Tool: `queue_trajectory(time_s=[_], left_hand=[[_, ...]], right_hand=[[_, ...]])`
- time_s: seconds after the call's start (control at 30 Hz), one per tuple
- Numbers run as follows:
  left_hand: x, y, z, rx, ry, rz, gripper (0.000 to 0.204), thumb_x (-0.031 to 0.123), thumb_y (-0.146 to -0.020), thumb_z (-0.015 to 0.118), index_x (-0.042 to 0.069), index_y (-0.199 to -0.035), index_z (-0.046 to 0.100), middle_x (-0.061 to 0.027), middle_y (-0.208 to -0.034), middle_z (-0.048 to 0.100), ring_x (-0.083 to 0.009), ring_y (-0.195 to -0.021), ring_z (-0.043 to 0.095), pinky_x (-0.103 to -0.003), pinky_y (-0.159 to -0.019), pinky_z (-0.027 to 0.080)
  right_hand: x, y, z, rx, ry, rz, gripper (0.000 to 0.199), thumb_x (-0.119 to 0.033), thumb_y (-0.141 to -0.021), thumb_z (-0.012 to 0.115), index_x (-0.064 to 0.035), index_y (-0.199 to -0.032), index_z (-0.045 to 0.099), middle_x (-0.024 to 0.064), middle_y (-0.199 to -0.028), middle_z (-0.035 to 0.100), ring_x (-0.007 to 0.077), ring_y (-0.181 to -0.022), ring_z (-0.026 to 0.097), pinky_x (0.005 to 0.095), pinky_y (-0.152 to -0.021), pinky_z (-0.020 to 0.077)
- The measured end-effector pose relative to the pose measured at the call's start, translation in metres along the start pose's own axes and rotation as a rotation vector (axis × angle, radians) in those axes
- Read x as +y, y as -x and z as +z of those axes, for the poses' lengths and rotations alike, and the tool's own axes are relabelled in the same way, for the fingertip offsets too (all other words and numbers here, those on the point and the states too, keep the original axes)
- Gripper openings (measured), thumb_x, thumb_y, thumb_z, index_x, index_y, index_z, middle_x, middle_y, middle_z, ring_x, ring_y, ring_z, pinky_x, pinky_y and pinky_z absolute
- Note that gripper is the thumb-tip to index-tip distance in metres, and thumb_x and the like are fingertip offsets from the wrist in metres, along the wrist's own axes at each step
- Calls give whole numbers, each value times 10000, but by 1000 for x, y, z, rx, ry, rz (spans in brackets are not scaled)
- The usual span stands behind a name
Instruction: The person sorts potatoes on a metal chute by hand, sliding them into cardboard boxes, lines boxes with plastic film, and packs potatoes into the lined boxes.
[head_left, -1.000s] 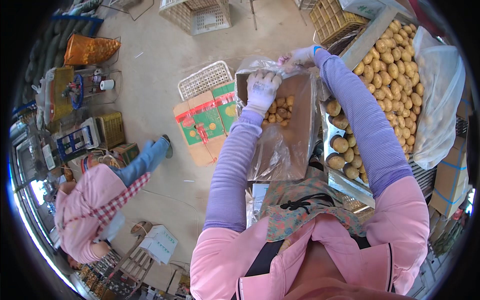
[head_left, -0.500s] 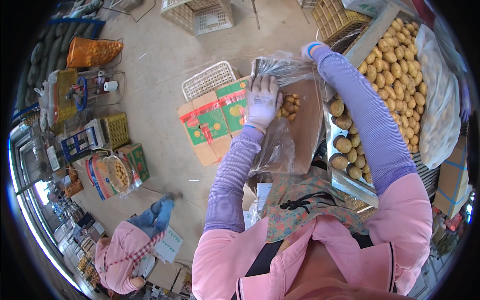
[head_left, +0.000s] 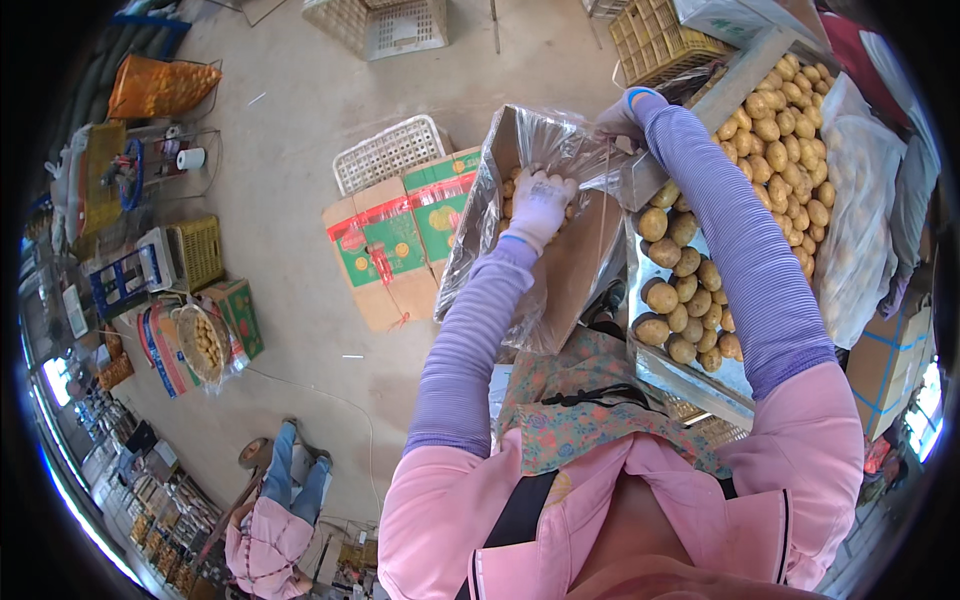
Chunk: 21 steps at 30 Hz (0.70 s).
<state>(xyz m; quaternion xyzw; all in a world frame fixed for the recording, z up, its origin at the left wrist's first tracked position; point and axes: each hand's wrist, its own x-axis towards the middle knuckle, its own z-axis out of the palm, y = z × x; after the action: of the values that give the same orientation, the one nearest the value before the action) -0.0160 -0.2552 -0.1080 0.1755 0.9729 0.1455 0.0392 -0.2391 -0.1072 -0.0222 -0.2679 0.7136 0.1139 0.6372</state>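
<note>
A cardboard box (head_left: 592,262) with a clear plastic liner (head_left: 572,140) stands open before me, with several potatoes (head_left: 509,193) inside. My left hand (head_left: 538,205), in a whitish glove, is down in the box over these potatoes. Its fingers curl under, so their tips and anything in them are hidden. At the box's far right corner, my right hand (head_left: 622,120) closes on the gathered liner. Right beside the box, a metal sorting tray (head_left: 645,185) bears larger potatoes (head_left: 685,285) at its near end and a heap of smaller ones (head_left: 790,140) farther off.
Left of the box lies a flattened green-and-red carton (head_left: 405,235), by a white plastic crate (head_left: 390,150). A yellow crate (head_left: 655,45) stands beyond the tray. A filled plastic bag (head_left: 855,210) rests along its right side. At lower left, another person (head_left: 270,535) bends over.
The box mouth has opened wider and its left wall now shows upright. My left hand has gone from spread fingers to curled ones. The other person has shifted.
</note>
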Motion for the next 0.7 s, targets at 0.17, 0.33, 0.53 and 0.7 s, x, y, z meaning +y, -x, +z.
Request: queue_trajectory(time_s=[0.17,0.33,0.53,0.7], left_hand=[[-35,41,-16,28,18,-281,138,122,-845,612,165,-953,685,-89,-927,718,-309,-1025,679,-481,-1008,475],[-34,47,-32,-39,70,-13,227,215,-838,677,151,-1053,707,-74,-1027,712,-316,-1121,643,-503,-1083,431],[-12,89,-51,24,170,58,344,377,-886,674,110,-1101,697,-147,-1297,651,-337,-1277,564,-556,-1161,340],[-27,96,-80,451,135,-296,543,443,-933,660,118,-1366,615,-199,-1460,527,-425,-1347,471,-581,-1182,273]], right_hand=[[-18,-11,5,-127,-217,261,373,-407,-876,608,-93,-1073,659,163,-997,720,256,-825,626,494,-805,496],[84,-57,22,-142,-337,-31,487,-143,-839,563,-97,-1324,589,126,-829,655,242,-648,590,385,-650,505],[9,-8,17,71,-894,-7,644,14,-812,516,-168,-1428,558,153,-980,718,193,-727,701,321,-667,610],[50,-35,17,219,-575,-37,517,-53,-857,574,-147,-1363,619,102,-1116,728,216,-852,729,332,-721,627]])
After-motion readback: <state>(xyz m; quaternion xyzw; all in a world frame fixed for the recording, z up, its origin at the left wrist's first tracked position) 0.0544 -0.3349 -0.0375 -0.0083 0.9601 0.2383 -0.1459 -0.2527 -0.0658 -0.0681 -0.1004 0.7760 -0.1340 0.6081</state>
